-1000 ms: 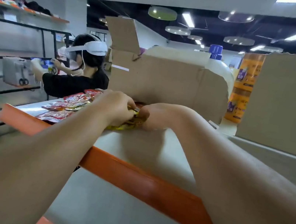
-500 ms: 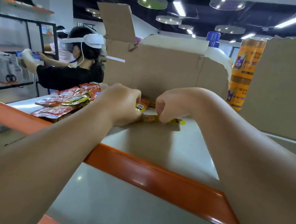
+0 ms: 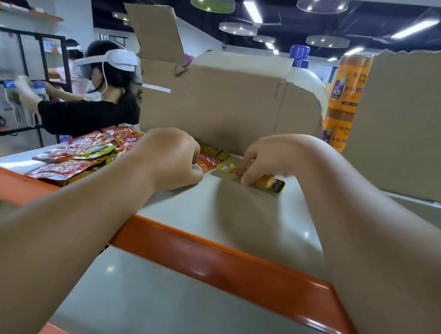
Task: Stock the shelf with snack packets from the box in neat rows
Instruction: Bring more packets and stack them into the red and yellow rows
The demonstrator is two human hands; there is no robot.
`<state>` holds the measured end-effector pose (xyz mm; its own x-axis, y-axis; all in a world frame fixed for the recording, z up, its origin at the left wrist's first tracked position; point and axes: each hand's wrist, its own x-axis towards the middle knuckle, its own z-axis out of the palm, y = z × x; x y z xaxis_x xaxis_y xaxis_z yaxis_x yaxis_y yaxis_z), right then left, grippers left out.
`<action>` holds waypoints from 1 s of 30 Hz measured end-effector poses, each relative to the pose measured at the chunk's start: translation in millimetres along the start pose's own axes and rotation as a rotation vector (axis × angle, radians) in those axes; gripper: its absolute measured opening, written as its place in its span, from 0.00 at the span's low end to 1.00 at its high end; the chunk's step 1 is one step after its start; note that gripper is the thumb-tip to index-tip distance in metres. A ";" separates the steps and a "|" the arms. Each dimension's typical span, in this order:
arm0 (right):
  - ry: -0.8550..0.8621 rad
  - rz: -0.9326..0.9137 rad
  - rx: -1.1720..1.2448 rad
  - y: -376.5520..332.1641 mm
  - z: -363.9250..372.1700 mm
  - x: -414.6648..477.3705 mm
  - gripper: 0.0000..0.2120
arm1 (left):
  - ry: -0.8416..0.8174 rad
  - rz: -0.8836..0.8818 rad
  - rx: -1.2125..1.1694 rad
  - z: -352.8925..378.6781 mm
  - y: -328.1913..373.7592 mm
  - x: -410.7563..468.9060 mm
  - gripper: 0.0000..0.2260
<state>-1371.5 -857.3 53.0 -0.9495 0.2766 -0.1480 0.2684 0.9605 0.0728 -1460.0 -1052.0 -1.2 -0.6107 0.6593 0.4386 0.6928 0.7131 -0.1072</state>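
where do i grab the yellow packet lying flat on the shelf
Pinch its long edges from above, near the middle: the yellow packet lies flat and thin on the shelf, with the box close behind. The right hand pinches it there.

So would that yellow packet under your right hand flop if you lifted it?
Probably floppy: the yellow packet lies thin and flat on the shelf. Likely light, since the right hand handles it with fingertips alone. Its glossy wrapper may slide easily.
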 end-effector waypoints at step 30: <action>-0.186 0.078 0.080 5.0 -7.6 -15.8 0.27 | -0.327 -0.016 -0.254 -24.2 31.3 4.0 0.14</action>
<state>-1356.4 -857.0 63.2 -0.8812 0.3436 -0.3246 0.3588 0.9333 0.0138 -1431.5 -1032.8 18.7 -0.6832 0.7191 0.1270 0.7300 0.6691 0.1389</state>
